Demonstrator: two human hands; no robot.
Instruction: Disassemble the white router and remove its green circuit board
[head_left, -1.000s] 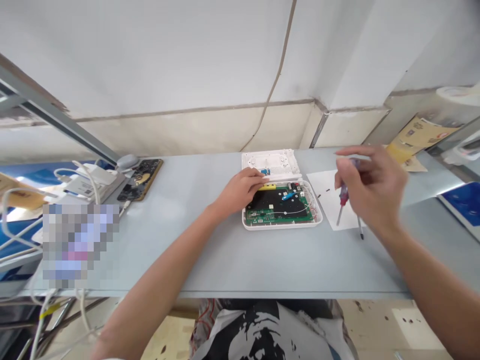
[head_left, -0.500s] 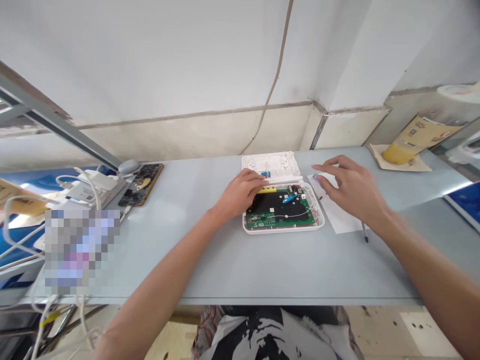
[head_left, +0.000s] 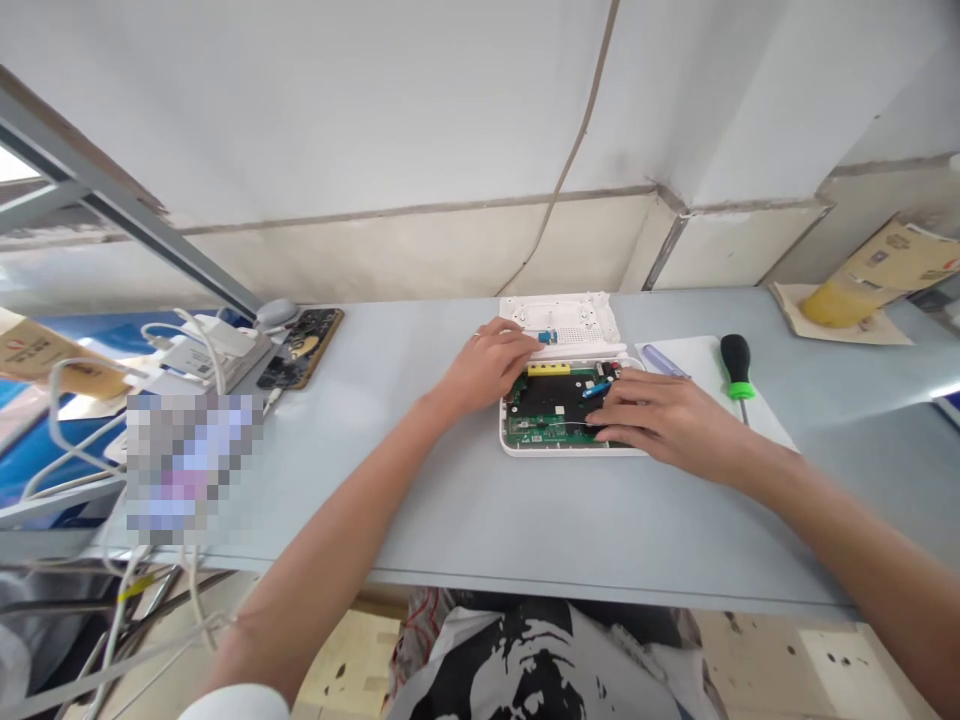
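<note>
A white device casing lies open on the grey table, with a green circuit board inside. A yellow port block and a blue connector show on it. Behind stands its white cover, against the casing's rear edge. My left hand rests at the left rear corner of the casing, fingers curled over the edge; what they grip is hidden. Over the board's right side lies my right hand, its fingers slightly apart and touching the board area near a thin white cable.
White paper bears a purple tool and a green-black screwdriver. A drink cup stands at the back right. At left are a phone, chargers and cables. A wall rises behind the table.
My right hand has moved left and down onto the board's right side, uncovering the screwdriver and purple tool. My left hand stays at the casing's left rear. The view has shifted slightly.
</note>
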